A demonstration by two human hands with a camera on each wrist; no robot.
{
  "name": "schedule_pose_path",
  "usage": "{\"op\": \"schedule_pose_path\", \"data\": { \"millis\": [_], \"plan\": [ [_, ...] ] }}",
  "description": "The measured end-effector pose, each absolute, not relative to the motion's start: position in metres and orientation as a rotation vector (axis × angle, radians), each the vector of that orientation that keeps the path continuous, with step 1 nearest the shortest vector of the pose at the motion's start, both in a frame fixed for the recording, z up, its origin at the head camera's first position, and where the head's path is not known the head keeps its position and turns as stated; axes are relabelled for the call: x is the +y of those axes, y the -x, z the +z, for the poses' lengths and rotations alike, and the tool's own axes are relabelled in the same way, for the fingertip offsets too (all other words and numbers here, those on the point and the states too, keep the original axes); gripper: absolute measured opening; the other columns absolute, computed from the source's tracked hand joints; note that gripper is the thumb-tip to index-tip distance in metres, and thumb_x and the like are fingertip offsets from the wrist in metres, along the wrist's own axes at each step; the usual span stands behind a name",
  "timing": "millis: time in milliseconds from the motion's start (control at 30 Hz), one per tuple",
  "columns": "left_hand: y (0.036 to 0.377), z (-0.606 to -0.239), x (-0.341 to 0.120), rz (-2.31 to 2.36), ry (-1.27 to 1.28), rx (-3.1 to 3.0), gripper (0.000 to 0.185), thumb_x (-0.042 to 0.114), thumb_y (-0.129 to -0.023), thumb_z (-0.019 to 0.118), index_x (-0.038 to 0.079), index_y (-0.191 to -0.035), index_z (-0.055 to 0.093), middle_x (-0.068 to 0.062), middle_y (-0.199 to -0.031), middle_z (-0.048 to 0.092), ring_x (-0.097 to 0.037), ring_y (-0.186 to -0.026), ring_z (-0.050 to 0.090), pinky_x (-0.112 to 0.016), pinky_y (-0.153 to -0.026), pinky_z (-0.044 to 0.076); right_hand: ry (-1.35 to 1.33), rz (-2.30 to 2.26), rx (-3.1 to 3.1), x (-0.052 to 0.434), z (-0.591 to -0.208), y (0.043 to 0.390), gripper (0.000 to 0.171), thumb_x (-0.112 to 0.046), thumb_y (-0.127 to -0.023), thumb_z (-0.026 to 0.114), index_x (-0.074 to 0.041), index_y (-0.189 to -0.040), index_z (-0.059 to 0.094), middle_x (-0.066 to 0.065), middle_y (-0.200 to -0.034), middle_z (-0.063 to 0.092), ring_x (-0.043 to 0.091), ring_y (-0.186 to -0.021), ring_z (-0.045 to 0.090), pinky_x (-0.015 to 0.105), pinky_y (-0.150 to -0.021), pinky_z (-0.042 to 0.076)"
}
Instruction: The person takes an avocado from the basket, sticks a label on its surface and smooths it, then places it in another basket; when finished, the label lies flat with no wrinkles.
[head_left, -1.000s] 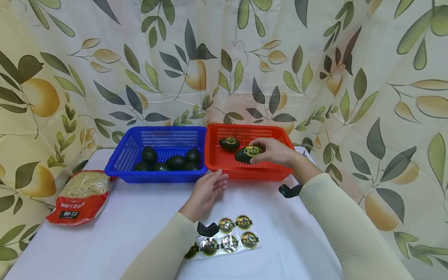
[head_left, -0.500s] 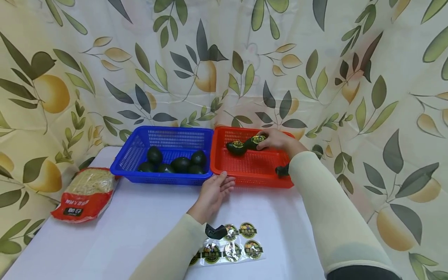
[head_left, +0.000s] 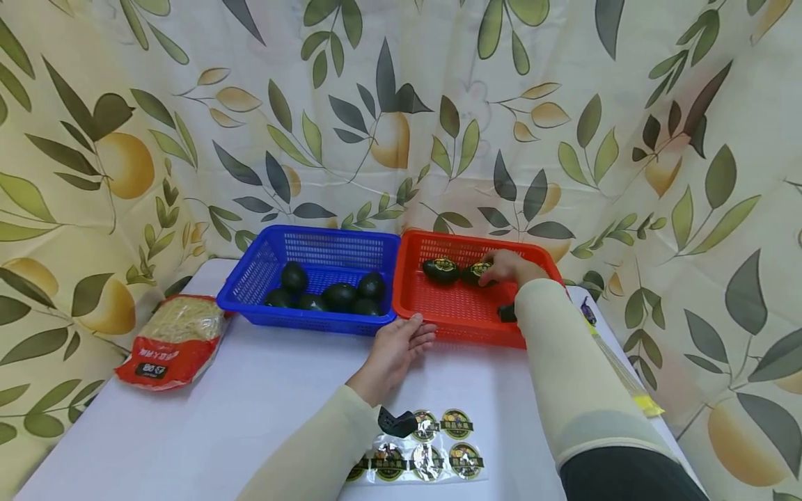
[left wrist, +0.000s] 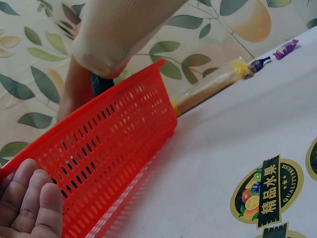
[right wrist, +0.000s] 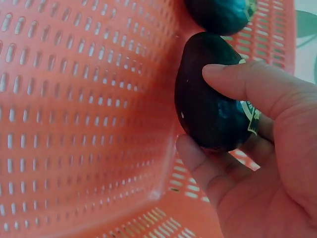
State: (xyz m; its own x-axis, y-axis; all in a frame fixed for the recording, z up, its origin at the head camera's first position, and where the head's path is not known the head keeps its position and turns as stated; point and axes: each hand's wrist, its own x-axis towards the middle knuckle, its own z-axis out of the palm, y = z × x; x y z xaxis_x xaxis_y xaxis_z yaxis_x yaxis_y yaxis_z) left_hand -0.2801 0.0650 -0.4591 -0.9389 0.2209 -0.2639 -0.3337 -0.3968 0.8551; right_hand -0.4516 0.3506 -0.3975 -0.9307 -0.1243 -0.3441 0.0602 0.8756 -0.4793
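Right hand (head_left: 509,267) has just carried the stickered avocado (right wrist: 213,106) into the red basket's (head_left: 460,327) back corner, grip clenched on it; left hand (head_left: 401,341) relaxed at the rim.

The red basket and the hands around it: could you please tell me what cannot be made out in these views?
- Avocado in the right hand: its sticker is mostly covered by thumb and palm in the right wrist view, and too small to read in the head view.
- Left hand: cut off by the frame edge in the left wrist view; only the fingers show against the red basket.
- Blue basket: its wall hides how many avocados lie low inside.
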Motion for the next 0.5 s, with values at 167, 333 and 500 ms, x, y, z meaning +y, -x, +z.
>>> {"op": "schedule_pose_path", "data": {
  "millis": [167, 333, 500],
  "plan": [
    [0.278, -0.461, 0.068, 2.37, 0.139, 1.488, 0.034, 0.029, -0.106, 0.062, 0.001, -0.125, 0.064, -0.013, -0.114, 0.077, -0.035, -0.12, 0.069, -0.034, -0.095, 0.06, 0.019, -0.756, 2.649, 0.35, -0.401, 0.446, 0.06, -0.018, -0.093, 0.078, -0.005, -0.145, 0.05, 0.02, -0.141, 0.053, 0.039, -0.127, 0.047, 0.06, -0.113, 0.042],
    [0.278, -0.461, 0.067, 2.373, 0.126, 1.503, 0.036, 0.03, -0.106, 0.061, 0.001, -0.127, 0.063, -0.013, -0.116, 0.076, -0.036, -0.122, 0.068, -0.036, -0.097, 0.059, 0.001, -0.698, 2.699, 0.342, -0.402, 0.452, 0.065, -0.013, -0.09, 0.081, 0.001, -0.143, 0.048, 0.025, -0.139, 0.055, 0.042, -0.124, 0.052, 0.06, -0.115, 0.042],
    [0.281, -0.46, 0.064, 2.353, 0.147, 1.531, 0.038, 0.033, -0.105, 0.061, 0.002, -0.128, 0.063, -0.012, -0.114, 0.077, -0.031, -0.112, 0.073, -0.034, -0.094, 0.06, 0.011, -0.611, 2.737, 0.33, -0.396, 0.456, 0.068, -0.023, -0.092, 0.08, 0.001, -0.145, 0.044, 0.023, -0.135, 0.058, 0.038, -0.119, 0.055, 0.059, -0.112, 0.045]
  ]
}}
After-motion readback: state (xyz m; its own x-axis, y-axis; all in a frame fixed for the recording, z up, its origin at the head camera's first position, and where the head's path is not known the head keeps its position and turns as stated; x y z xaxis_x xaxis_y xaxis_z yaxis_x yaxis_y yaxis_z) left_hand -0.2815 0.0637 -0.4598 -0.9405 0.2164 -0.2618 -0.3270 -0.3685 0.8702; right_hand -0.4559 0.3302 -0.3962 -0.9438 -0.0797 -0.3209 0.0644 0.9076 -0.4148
